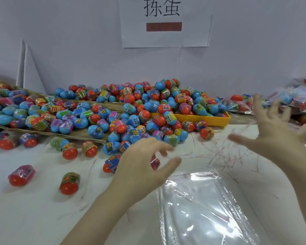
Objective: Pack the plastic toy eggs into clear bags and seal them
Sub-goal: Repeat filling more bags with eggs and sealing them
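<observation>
white scuffed tabletop (34, 209); glossy oval eggs (148, 106) heaped; crinkly clear bags (201, 206); both hands' fingers (166, 147) spread, released.

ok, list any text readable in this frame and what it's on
"拣蛋": large black characters on the white paper sign on the wall, above a red-brown bar.
"6": black digit on the white sticker of a blue egg by the yellow tray.
Egg wrapper labels: print and barcodes too small and blurred to read.

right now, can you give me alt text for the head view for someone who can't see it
Two bare hands, the left hand and the right hand, hover open over a white table, holding nothing, above a stack of clear bags. Behind lies a heap of blue and red plastic toy eggs, spilling over a yellow tray.
</observation>
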Tool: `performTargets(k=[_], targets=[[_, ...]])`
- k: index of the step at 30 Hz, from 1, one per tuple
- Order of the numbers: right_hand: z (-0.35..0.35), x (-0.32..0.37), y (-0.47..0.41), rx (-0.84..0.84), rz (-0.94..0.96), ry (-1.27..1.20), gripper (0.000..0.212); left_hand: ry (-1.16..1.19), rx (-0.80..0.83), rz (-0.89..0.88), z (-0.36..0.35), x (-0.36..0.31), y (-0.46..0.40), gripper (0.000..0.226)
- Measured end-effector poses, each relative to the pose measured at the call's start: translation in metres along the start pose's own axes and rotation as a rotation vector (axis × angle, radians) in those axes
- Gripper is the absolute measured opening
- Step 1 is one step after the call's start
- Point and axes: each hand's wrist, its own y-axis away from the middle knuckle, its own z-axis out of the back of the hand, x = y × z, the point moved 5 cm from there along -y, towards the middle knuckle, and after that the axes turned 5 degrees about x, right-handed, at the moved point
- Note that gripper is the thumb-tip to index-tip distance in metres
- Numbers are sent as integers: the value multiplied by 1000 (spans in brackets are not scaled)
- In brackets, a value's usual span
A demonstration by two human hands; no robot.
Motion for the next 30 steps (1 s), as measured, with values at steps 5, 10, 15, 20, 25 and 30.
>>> performTargets(k=[5,10,15,20,25,30], targets=[[4,5,6,-57,50,-33,101,-378,483,58,-27,6,7,64],[1,16,3,-71,311,-210,33,-357,537,86,-29,4,6,46],[-24,15,-5,187,269,28,112,-286,465,60,-29,4,6,27],[2,19,6,-222,314,-204,96,-19,246,14,-19,1,4,6],[-9,14,1,-137,190,-77,71,364,153,137,-9,0,-1,6],[-5,24,5,-210,284,-36,130,643,39,258,-3,7,-2,9]])
